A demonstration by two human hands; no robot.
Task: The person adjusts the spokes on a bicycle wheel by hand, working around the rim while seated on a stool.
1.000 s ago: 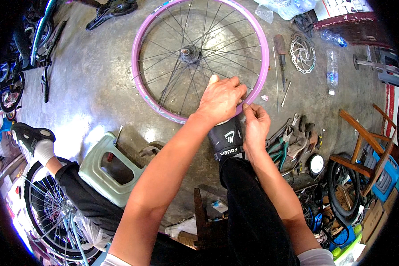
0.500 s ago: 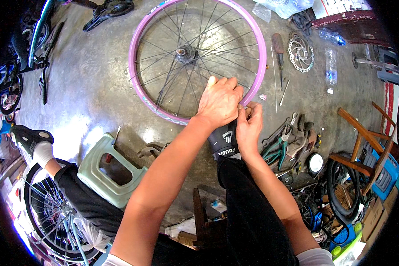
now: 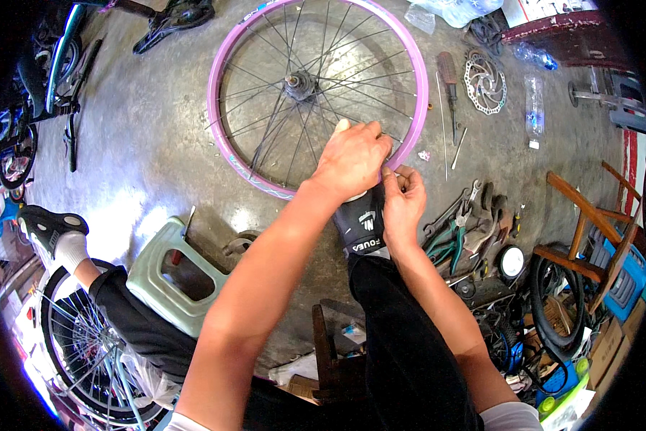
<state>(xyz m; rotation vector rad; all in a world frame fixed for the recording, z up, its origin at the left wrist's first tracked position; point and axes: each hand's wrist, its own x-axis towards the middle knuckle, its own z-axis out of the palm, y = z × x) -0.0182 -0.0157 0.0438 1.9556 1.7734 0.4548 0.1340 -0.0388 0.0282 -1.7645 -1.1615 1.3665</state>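
Observation:
A pink-rimmed bicycle wheel with black spokes and a central hub lies low over the concrete floor. My left hand is curled over the rim's lower-right section, its fingertips partly hidden. Just to its right, my right hand pinches the rim's outer edge with thumb and finger; anything small between them cannot be made out. My black shoe is under the rim, beneath both hands.
Screwdriver, brake rotor and plastic bottle lie at right, above pliers and wrenches. Green stool, bike frame and another wheel are at left; wooden chair and tires at right.
My right hand has shifted left along the rim, closer to my left hand, which stays on the rim. The whole view has shifted very slightly.

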